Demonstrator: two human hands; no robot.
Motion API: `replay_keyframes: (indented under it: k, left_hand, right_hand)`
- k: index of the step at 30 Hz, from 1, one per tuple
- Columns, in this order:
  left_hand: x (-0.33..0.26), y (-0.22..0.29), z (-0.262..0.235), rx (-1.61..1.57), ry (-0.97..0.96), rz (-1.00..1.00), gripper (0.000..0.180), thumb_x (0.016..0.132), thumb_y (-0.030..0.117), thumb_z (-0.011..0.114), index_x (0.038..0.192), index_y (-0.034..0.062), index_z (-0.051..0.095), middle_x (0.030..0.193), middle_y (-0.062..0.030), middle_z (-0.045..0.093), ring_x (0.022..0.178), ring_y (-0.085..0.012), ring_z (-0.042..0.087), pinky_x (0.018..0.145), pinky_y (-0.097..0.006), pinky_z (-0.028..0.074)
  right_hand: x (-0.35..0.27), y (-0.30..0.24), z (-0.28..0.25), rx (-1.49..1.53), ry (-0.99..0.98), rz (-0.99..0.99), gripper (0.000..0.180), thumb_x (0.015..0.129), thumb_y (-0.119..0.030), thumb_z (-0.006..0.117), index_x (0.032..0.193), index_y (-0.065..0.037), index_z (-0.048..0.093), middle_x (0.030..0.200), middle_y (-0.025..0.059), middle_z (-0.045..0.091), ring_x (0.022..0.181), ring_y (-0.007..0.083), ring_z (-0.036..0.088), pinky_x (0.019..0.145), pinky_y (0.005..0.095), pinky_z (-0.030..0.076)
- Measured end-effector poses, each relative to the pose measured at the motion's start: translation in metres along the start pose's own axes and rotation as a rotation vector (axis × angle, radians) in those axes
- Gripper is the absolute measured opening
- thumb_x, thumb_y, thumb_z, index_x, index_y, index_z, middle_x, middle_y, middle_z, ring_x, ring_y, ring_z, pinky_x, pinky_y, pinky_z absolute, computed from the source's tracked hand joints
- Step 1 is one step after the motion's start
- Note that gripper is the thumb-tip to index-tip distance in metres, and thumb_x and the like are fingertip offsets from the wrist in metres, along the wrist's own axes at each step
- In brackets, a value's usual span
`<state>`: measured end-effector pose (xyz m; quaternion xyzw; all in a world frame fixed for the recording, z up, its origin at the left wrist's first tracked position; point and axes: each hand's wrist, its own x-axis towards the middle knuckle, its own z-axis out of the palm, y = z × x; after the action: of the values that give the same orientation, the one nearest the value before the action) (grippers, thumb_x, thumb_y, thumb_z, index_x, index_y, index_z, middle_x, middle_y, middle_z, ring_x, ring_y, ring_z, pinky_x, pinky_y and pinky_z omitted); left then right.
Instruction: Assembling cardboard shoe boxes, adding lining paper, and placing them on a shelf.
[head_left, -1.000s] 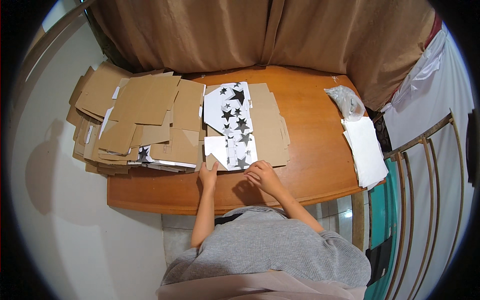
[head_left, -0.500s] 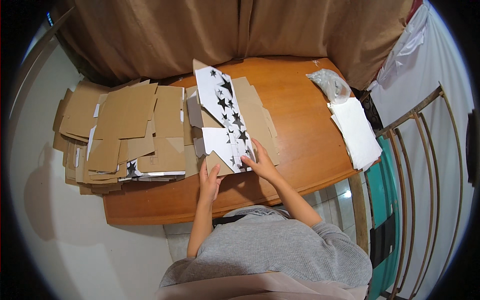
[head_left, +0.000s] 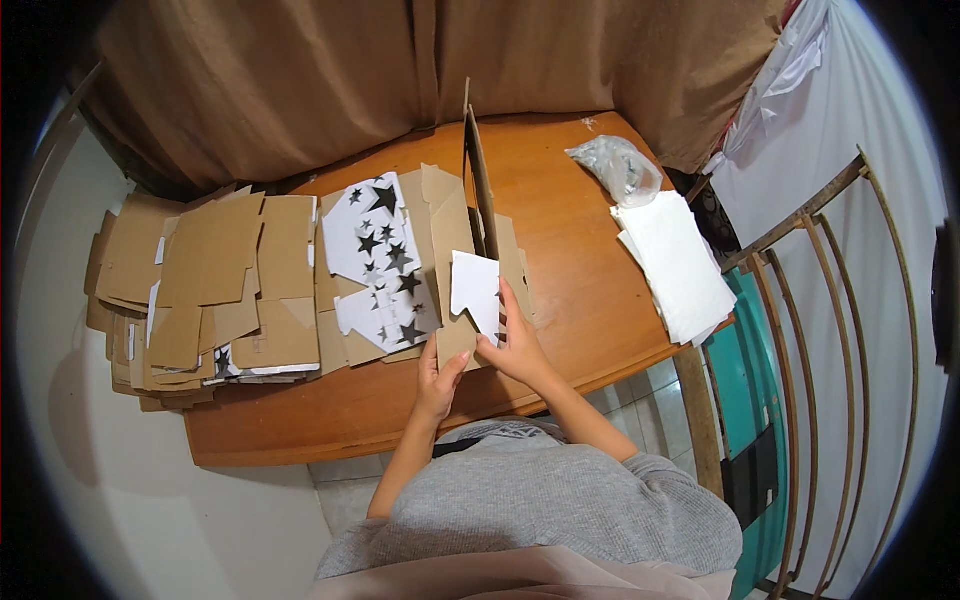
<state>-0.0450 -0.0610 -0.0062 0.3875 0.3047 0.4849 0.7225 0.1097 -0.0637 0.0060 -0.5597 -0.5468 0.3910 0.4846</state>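
Both hands hold a partly folded cardboard box at the table's front half. One brown panel of it stands on edge, and a white flap faces me. At its near corner, the fingers and thumb of my left hand close on a brown flap. My right hand grips the near right side, thumb by the white flap. To the left lies a white cardboard panel with black stars; whether it joins the held box I cannot tell. More brown cardboard shows beneath and beside the box.
A large pile of flat brown cardboard pieces covers the left of the wooden table. At the right edge lie a stack of white sheets and a clear plastic bag. A wooden rack stands right of the table.
The held cardboard has turned from its starred face to an upright brown panel and moved slightly right. The starred panel now lies to its left. Both hands still grip cardboard.
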Motion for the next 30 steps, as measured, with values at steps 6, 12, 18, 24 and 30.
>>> replay_keyframes:
  k: [6, 12, 18, 24, 30]
  left_hand:
    - [0.005, -0.032, 0.057, -0.029, -0.002, -0.054, 0.042, 0.087, 0.01, 0.059, 0.127, 0.0085, 0.046, 0.097, 0.0023, 0.055, 0.074, -0.0023, 0.048, 0.057, -0.017, 0.038]
    - [0.02, -0.062, 0.096, 0.039, 0.009, -0.103, 0.054, 0.084, 0.01, 0.062, 0.131, 0.0077, 0.037, 0.102, -0.0011, 0.052, 0.086, -0.008, 0.052, 0.067, -0.02, 0.045]
    - [0.043, -0.031, 0.137, -0.045, 0.042, -0.079, 0.068, 0.083, 0.011, 0.064, 0.135, 0.0073, 0.02, 0.131, -0.0155, 0.041, 0.112, -0.0249, 0.05, 0.092, -0.033, 0.044]
    - [0.066, -0.053, 0.131, 0.5, 0.219, 0.054, 0.065, 0.081, 0.009, 0.063, 0.134, 0.0031, 0.026, 0.121, -0.0166, 0.05, 0.109, -0.0231, 0.054, 0.085, -0.033, 0.048]
    - [0.062, -0.04, 0.142, 0.377, 0.381, -0.074, 0.069, 0.074, 0.005, 0.063, 0.133, 0.0039, 0.027, 0.103, -0.0104, 0.056, 0.066, -0.0113, 0.056, 0.033, -0.02, 0.033]
  right_hand:
    - [-0.012, 0.002, -0.056, -0.05, 0.244, -0.18, 0.075, 0.077, -0.006, 0.057, 0.142, 0.002, 0.02, 0.13, 0.0329, 0.043, 0.119, 0.0431, 0.048, 0.097, 0.0411, 0.042]
    - [-0.014, 0.016, -0.119, -0.27, 0.146, 0.064, 0.053, 0.083, 0.001, 0.049, 0.134, 0.005, 0.035, 0.104, 0.0357, 0.057, 0.095, 0.0478, 0.059, 0.079, 0.0452, 0.049]
    - [-0.022, 0.03, -0.157, -0.342, 0.096, -0.108, 0.053, 0.085, 0.002, 0.047, 0.137, 0.002, 0.036, 0.11, 0.0333, 0.057, 0.098, 0.0455, 0.059, 0.082, 0.0454, 0.048]
    - [-0.03, 0.031, -0.172, -0.326, 0.029, -0.165, 0.053, 0.085, 0.003, 0.046, 0.137, 0.001, 0.037, 0.114, 0.0316, 0.056, 0.101, 0.0451, 0.057, 0.085, 0.045, 0.048]
    - [-0.014, 0.033, -0.2, -0.275, 0.114, -0.092, 0.053, 0.079, -0.004, 0.053, 0.131, 0.003, 0.04, 0.12, 0.0312, 0.05, 0.104, 0.046, 0.054, 0.088, 0.0476, 0.045]
